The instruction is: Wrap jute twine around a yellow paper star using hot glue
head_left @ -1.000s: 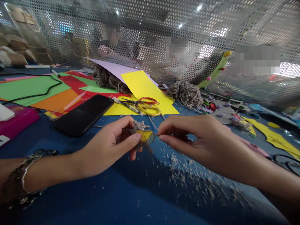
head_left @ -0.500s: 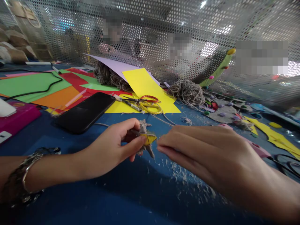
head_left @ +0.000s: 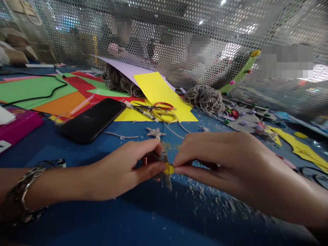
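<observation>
My left hand (head_left: 112,171) is closed, thumb and fingers pinching a small grey yarn-like piece (head_left: 167,181) with a yellow patch (head_left: 168,168) crossed by a dark line. Much of it is hidden behind the fingers. My right hand (head_left: 217,157) is also closed, its fingertips pinched at the right tip of the yellow patch. Just beyond my left fingers, a grey yarn-wrapped star (head_left: 155,133) lies flat on the blue table (head_left: 123,218). Grey fibre scraps (head_left: 210,194) are strewn below my right hand.
Behind the hands lie a black phone (head_left: 93,119), a marker (head_left: 143,112), scissors (head_left: 164,111) and yellow paper (head_left: 164,92). A grey yarn bundle (head_left: 205,99) sits right of them. Coloured sheets (head_left: 33,92) and a magenta box (head_left: 23,128) are at left. Perforated metal (head_left: 159,27) stands behind.
Both hands have shifted slightly lower in view, and my right fingertips now meet the yellow patch after a small gap. The star on the table shows more fully behind my left hand.
</observation>
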The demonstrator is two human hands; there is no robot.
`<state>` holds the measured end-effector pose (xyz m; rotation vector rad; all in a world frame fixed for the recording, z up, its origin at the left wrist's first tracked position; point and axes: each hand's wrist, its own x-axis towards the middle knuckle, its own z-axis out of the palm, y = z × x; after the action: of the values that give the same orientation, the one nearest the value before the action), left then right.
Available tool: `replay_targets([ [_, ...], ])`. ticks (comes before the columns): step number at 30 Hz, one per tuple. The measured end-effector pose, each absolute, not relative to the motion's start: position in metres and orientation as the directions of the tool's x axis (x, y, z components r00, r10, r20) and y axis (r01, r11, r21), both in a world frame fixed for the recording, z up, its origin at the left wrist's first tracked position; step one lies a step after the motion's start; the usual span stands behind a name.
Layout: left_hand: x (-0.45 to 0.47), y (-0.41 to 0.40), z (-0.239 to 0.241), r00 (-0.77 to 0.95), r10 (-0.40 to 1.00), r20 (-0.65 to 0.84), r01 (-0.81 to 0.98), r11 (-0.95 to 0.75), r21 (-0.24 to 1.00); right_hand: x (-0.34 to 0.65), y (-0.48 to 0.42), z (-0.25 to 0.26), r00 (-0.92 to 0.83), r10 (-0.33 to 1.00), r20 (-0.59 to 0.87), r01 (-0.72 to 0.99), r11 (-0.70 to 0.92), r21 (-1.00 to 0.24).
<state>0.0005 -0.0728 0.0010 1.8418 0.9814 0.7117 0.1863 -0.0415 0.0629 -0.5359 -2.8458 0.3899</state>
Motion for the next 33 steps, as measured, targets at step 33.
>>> replay_targets([
  [33,-0.005,-0.074,-0.001,0.484,0.781,0.395,0.248,-0.555,0.794,0.183,-0.026,0.053,-0.839,0.543,0.034,0.420,0.685,-0.596],
])
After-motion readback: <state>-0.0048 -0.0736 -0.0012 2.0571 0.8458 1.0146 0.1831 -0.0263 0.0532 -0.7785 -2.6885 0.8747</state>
